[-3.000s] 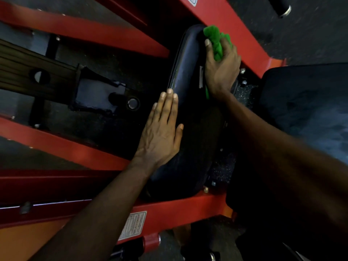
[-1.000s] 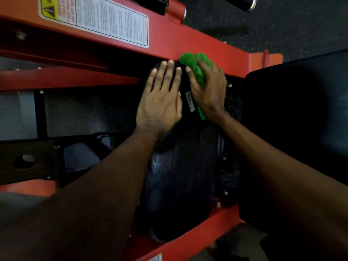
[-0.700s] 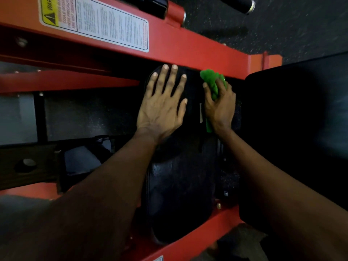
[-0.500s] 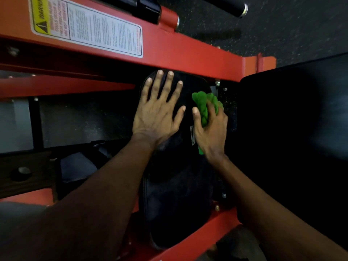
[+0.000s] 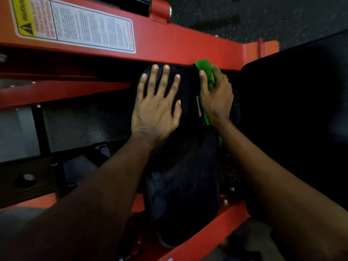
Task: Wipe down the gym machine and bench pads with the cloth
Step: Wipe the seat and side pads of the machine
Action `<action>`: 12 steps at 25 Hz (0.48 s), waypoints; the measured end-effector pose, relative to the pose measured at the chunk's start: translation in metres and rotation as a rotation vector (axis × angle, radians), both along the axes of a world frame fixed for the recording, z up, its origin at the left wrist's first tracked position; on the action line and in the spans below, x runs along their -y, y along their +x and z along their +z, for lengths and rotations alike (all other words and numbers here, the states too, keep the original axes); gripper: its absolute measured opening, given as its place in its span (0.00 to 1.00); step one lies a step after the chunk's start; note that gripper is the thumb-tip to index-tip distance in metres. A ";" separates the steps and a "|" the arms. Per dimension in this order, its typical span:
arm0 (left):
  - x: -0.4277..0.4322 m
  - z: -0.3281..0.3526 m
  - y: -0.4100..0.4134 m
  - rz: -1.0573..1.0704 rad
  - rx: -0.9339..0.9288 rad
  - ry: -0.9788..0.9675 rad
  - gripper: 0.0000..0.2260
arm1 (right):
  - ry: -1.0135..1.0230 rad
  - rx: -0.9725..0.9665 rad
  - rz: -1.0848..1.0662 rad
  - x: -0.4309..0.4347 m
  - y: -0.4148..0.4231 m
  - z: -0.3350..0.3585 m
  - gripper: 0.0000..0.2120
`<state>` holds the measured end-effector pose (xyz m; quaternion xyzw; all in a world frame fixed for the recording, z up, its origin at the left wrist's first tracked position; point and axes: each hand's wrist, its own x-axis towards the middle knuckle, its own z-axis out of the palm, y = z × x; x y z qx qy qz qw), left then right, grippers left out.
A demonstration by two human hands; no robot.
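A long black pad (image 5: 184, 181) runs between two red frame beams of the gym machine. My left hand (image 5: 157, 102) lies flat on the pad's far end, fingers spread and straight. My right hand (image 5: 216, 97) grips a bunched green cloth (image 5: 207, 72) against the pad's right edge, near its far corner under the upper beam. A strip of the cloth sticks out below my palm.
The upper red beam (image 5: 169, 42) carries a white and yellow warning label (image 5: 75, 25). A second, wide black pad (image 5: 301, 119) fills the right side. A lower red beam (image 5: 207, 230) crosses the pad's near end. Dark speckled floor shows beyond.
My right hand has slid the cloth up along the pad's right edge toward the far corner. My left hand stays flat on the pad's far end.
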<state>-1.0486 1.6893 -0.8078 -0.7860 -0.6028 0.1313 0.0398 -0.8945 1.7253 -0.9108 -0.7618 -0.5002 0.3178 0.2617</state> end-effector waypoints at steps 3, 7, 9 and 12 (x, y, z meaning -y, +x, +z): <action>0.000 0.001 0.001 0.007 0.002 0.006 0.28 | -0.085 -0.070 -0.062 0.039 0.015 -0.002 0.24; -0.001 0.001 0.002 0.014 0.000 -0.007 0.28 | -0.214 -0.095 -0.140 0.091 0.020 0.004 0.24; -0.001 0.001 0.003 0.015 -0.002 -0.008 0.28 | -0.205 -0.070 -0.150 0.091 0.015 0.005 0.24; -0.001 0.002 0.002 0.014 -0.001 -0.015 0.29 | -0.084 -0.038 -0.122 0.045 0.004 0.003 0.24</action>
